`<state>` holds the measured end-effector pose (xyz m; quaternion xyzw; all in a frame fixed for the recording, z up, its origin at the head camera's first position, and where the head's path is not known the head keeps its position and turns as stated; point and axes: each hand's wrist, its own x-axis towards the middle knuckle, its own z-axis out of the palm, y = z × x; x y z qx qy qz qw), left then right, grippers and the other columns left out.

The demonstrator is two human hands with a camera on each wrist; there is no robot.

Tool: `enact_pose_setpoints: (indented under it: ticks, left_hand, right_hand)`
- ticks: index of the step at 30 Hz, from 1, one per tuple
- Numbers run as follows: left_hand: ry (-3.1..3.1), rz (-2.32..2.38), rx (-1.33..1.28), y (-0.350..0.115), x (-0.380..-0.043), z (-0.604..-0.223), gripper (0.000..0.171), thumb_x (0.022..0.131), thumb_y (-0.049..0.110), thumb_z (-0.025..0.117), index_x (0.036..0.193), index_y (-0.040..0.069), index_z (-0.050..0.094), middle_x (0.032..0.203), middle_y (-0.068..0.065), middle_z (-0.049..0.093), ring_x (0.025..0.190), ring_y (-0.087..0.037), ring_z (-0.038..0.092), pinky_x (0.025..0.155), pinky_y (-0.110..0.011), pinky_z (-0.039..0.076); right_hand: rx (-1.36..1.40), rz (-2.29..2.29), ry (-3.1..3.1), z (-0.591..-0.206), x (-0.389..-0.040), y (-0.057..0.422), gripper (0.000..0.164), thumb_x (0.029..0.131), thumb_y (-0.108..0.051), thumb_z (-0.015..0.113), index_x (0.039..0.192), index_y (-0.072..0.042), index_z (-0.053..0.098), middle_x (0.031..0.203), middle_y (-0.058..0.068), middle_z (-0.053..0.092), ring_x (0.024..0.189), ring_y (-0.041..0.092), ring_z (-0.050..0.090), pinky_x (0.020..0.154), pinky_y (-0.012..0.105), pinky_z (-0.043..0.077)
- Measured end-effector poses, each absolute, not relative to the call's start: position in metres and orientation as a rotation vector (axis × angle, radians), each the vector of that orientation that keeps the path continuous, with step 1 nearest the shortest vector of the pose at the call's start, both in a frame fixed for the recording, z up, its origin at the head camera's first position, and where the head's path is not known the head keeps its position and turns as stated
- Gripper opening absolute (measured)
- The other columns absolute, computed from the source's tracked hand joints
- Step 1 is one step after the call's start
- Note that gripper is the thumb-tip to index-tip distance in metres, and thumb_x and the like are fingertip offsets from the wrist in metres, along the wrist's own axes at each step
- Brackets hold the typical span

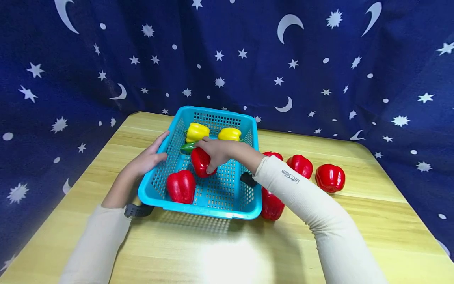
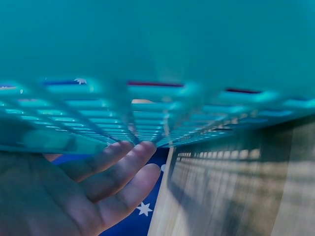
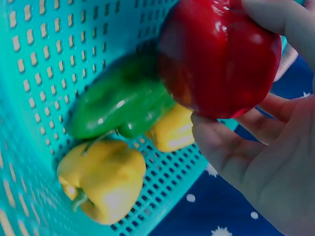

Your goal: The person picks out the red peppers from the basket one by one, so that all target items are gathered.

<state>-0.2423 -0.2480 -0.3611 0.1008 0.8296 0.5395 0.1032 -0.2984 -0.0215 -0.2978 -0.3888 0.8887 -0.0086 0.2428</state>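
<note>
Right hand: curled round a red pepper, inside the basket
Left hand: fingers nearly straight, beside the basket
Placing: seemingly the current step; next likely needs right fingers loosened

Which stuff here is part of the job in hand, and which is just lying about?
In the job, it seems:
red pepper, held in the right hand
blue basket, left hand at its side
second red pepper, green pepper, yellow peppers inside it

Lying about:
loose red peppers on the table, not held, possibly in play
starry curtain, backdrop only
</note>
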Motion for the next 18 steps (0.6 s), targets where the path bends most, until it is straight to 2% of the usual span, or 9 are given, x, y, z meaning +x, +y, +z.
enact_pose_setpoints:
  ticks: [10, 18]
  left_hand:
    - [2.433, 1.593, 0.295, -0.246, -0.241, -0.359, 0.077, 0.086, 0.003, 0.036, 0.147, 0.021, -0.007, 0.151, -0.021, 0.001, 0.13, -0.05, 0.02, 0.095, -0.063, 0.034]
    - [2.443, 1.58, 0.299, -0.246, -0.239, -0.359, 0.077, 0.086, 0.003, 0.036, 0.147, 0.02, -0.007, 0.151, -0.023, 0.0, 0.131, -0.05, 0.018, 0.098, -0.064, 0.03]
  right_hand:
    - [-1.118, -0.266, 2.467, -0.269, -0.296, 0.013, 0.082, 0.069, -0.023, 0.077, 0.136, -0.012, 0.031, 0.131, 0.006, 0.042, 0.116, 0.021, 0.042, 0.083, 0.032, 0.052]
    - [-1.208, -0.543, 2.512, -0.261, -0.284, 0.056, 0.076, 0.07, -0.026, 0.075, 0.135, -0.013, 0.038, 0.131, 0.008, 0.043, 0.116, 0.023, 0.043, 0.083, 0.034, 0.052]
